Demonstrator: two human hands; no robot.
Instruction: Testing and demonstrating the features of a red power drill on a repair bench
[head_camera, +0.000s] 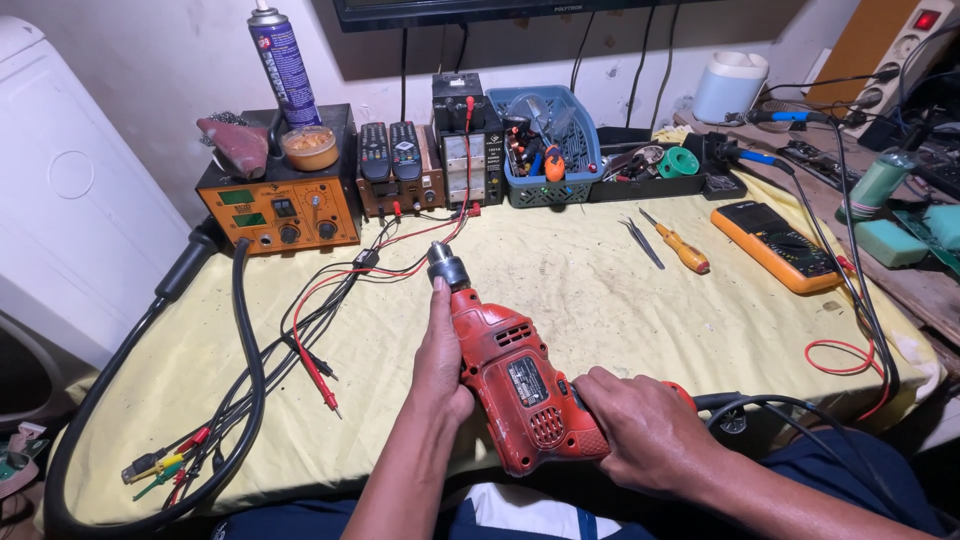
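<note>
Red drill (515, 375), one, held by two hands (440, 360) (640, 425).

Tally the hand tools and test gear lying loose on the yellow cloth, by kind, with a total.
Red electric drill, held by the left hand and right hand: 1
Orange-handled screwdriver: 1
Tweezers: 1
Orange multimeter: 1
Total: 4

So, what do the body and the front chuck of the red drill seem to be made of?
The red drill body looks like moulded plastic: matt, with vent slots and a label plate. The chuck looks like bare metal, grey and slightly shiny. The left hand and right hand hold it.
</note>
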